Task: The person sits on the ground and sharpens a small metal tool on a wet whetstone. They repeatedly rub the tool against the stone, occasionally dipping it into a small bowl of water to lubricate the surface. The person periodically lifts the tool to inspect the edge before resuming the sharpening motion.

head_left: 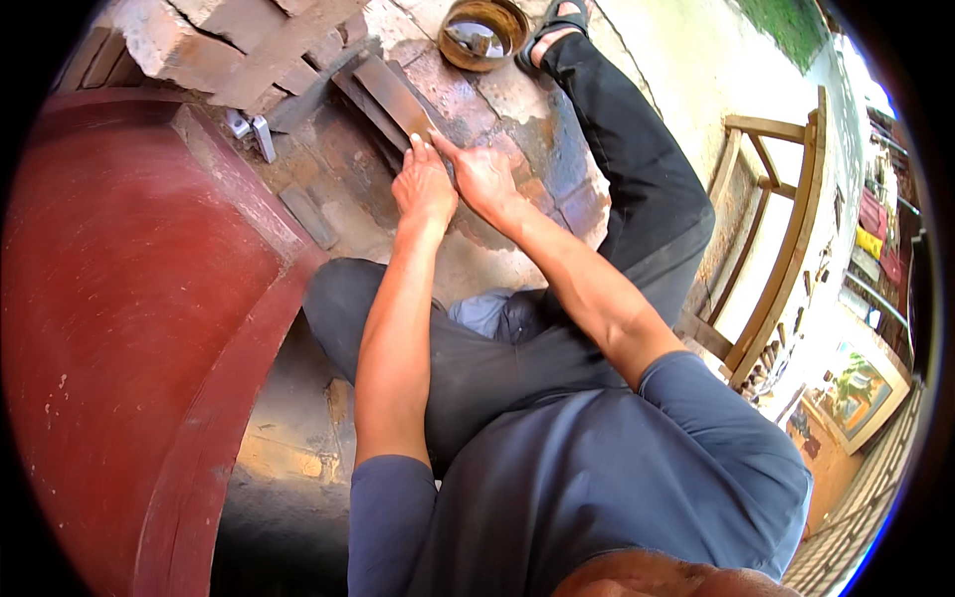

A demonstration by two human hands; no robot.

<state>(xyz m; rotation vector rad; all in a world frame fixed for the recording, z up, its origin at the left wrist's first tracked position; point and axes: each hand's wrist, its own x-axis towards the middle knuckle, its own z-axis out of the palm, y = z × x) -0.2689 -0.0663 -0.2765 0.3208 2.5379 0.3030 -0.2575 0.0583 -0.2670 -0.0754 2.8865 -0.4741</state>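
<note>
1. I see the left hand [426, 189] and right hand [484, 179] touching the near end of the bar [393, 95]; I can't tell if they grip.
2. It points far left, over bricks [477, 114]. It looks stiff, maybe heavy and slippery; I'd hold its long sides.
3. A bowl [448, 52] sits to its right.

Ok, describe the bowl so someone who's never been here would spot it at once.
Follow the person's right leg, in black trousers, up to the sandalled foot at the top. Just left of that foot, on the brick floor, sits the bowl. Its round rim and the liquid inside set it apart from the long, flat bar under the left hand.
</note>
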